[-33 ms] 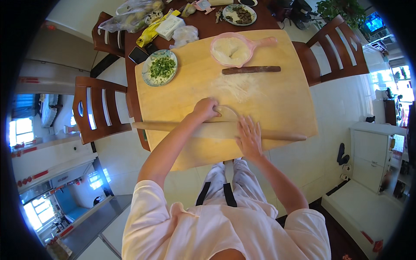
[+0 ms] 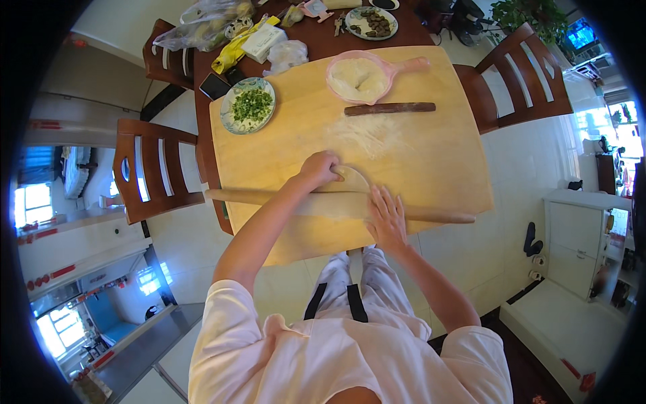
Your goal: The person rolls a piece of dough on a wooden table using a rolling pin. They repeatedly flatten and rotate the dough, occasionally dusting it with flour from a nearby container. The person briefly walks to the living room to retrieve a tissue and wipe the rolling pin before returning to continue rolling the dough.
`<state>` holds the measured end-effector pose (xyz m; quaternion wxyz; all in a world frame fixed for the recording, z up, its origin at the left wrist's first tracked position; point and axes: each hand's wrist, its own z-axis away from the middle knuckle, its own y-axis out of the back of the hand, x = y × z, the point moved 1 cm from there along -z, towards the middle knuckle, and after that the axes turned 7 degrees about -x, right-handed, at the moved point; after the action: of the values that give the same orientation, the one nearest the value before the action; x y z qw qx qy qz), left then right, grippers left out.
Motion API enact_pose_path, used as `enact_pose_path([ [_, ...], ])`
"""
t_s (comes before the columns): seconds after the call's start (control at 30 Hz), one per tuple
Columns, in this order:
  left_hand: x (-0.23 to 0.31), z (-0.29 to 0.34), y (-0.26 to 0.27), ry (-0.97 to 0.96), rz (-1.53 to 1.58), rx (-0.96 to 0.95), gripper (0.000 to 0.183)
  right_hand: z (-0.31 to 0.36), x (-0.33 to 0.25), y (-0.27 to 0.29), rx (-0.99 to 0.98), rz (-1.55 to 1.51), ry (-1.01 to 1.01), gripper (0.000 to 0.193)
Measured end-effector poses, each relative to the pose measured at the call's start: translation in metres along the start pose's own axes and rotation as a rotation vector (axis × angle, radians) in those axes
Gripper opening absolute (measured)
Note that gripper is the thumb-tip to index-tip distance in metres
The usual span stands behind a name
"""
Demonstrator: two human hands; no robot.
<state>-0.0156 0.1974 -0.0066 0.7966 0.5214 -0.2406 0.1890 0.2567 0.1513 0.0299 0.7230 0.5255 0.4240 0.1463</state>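
Note:
A long wooden rolling pin (image 2: 441,215) lies crosswise near the front of a pale wooden board (image 2: 444,155). Its middle is wrapped in a pale sheet of dough, whose rounded flap (image 2: 352,178) shows just beyond the pin. My left hand (image 2: 320,170) is closed on the left edge of that flap, its fingertips partly hidden. Resting flat on the right part of the pin, my right hand (image 2: 387,219) has its fingers stretched forward beside the dough. Loose flour (image 2: 373,135) is scattered farther up the board.
Behind the flour lie a short dark stick (image 2: 390,108) and a pink handled bowl (image 2: 417,64) of flour. A plate (image 2: 227,114) of chopped greens stands at the far left. Bags, a phone (image 2: 214,86) and another plate (image 2: 352,28) crowd the dark table behind. Chairs flank both sides.
The right hand and the pin's right part have shifted very slightly toward me. The left hand looks the same.

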Motion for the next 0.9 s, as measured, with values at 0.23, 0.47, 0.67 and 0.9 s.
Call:
enact_pose_path([
  [0.23, -0.001, -0.002, -0.008, 0.048, 0.350, -0.074, 0.033, -0.019, 0.043, 0.011, 0.129, 0.127, -0.219, 0.059],
  [0.47, -0.012, -0.006, -0.019, 0.180, 0.324, 0.031, 0.027, 0.062, 0.008, -0.003, 0.015, 0.065, -0.105, 0.057],
  [0.67, -0.022, -0.010, -0.019, 0.145, 0.404, 0.099, 0.025, 0.068, 0.029, -0.009, 0.042, 0.116, 0.052, 0.044],
  [0.9, -0.106, 0.007, 0.022, 0.443, 0.666, 0.408, 0.030, 0.080, 0.045, 0.054, 0.141, 0.165, 0.197, 0.030],
])
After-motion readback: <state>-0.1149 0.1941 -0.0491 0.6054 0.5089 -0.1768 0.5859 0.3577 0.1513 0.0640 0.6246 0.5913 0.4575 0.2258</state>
